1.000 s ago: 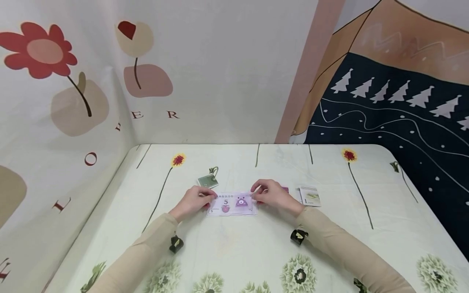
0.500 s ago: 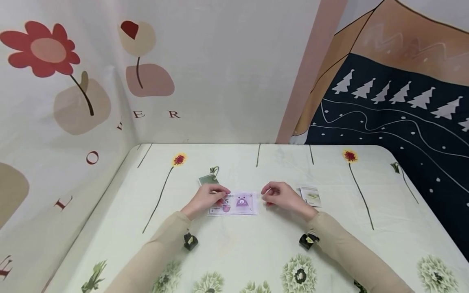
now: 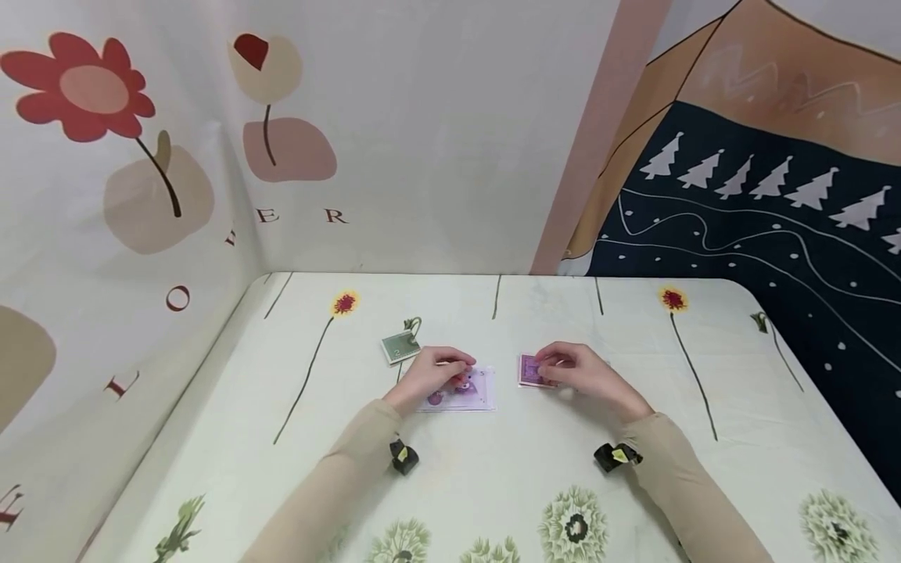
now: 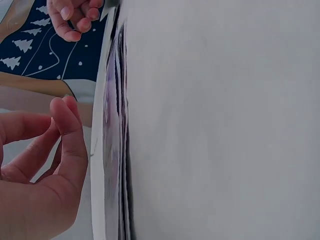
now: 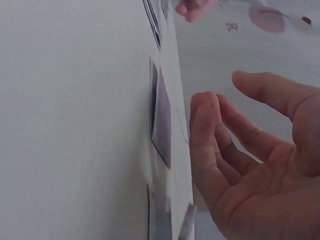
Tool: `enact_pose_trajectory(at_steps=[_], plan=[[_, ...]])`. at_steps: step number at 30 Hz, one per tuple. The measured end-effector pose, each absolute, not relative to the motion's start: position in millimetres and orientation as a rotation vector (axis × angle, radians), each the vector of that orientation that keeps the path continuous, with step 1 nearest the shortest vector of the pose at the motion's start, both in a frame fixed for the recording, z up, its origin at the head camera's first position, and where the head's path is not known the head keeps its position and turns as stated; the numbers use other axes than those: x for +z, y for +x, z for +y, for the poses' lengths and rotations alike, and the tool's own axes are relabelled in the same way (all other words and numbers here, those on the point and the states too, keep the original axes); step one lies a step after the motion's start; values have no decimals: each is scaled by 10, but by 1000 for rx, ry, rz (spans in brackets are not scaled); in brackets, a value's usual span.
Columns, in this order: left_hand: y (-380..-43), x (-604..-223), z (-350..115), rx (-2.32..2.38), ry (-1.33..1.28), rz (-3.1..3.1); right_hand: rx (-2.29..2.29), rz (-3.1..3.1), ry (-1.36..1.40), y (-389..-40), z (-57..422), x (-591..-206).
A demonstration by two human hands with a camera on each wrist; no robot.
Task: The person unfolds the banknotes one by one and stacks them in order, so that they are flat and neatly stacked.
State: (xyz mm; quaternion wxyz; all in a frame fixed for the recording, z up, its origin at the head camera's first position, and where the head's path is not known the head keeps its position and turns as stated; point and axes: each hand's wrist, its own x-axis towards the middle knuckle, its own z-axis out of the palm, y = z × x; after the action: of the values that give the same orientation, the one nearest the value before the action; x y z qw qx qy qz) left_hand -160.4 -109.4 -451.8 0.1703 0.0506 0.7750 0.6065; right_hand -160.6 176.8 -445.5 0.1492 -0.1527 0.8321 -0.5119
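My left hand hovers over a stack of purple play banknotes marked 5, hiding its left and upper part. In the left wrist view, the layered edges of the banknotes show beside the hand, whose thumb and fingertips come close together with nothing between them. To the right, a small stack of purple play notes lies partly covered by my right hand. The right wrist view shows that hand with its thumb apart from bent fingers, beside the small purple stack and holding nothing.
Behind my left hand lies a small green play note marked 2. Another small stack sits past the purple one in the right wrist view. The flower-print table meets a printed curtain at the back. Dark wrist cameras sit on both sleeves.
My left hand has slid right across the purple banknotes, uncovering the green note. The right hand has moved right, uncovering the small purple stack and hiding the white note marked 1.
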Motion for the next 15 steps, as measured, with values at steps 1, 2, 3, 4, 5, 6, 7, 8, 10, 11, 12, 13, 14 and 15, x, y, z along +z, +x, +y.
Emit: enact_pose_trajectory(at_steps=[1, 2, 3, 4, 5, 6, 7, 8, 10, 11, 12, 13, 14, 15], plan=[[-1613, -4527, -1064, 1738, 143, 2190, -1485, 2379, -435, -1607, 1815, -4455], [-1623, -4535, -1035, 1756, 140, 2167, -1489, 2379, -426, -1606, 1863, -4454], [-1632, -4540, -1004, 1773, 136, 2142, -1495, 2380, -421, -1604, 1908, -4449], [-1642, -4551, -974, 1790, 133, 2111, -1494, 2391, -427, -1604, 1954, -4447], [-1647, -4556, -942, 1804, 131, 2087, -1494, 2404, -419, -1604, 1998, -4441], [-1652, -4565, -908, 1812, 136, 2067, -1484, 2424, -409, -1601, 2039, -4433], [-1657, -4576, -873, 1821, 145, 2046, -1479, 2445, -392, -1598, 2075, -4422], [-1660, -4586, -838, 1829, 152, 2030, -1470, 2464, -379, -1594, 2112, -4412], [-1657, -4597, -763, 1835, 182, 2015, -1467, 2488, -352, -1579, 2180, -4384], [-1654, -4600, -725, 1839, 196, 2010, -1470, 2494, -329, -1569, 2208, -4368], [-1651, -4603, -686, 1842, 205, 2002, -1469, 2504, -315, -1557, 2236, -4354], [-1647, -4604, -647, 1850, 221, 1997, -1463, 2523, -306, -1545, 2261, -4342], [-1645, -4605, -608, 1856, 228, 1991, -1457, 2539, -300, -1535, 2288, -4334], [-1641, -4603, -570, 1863, 236, 1984, -1450, 2554, -291, -1524, 2313, -4327]])
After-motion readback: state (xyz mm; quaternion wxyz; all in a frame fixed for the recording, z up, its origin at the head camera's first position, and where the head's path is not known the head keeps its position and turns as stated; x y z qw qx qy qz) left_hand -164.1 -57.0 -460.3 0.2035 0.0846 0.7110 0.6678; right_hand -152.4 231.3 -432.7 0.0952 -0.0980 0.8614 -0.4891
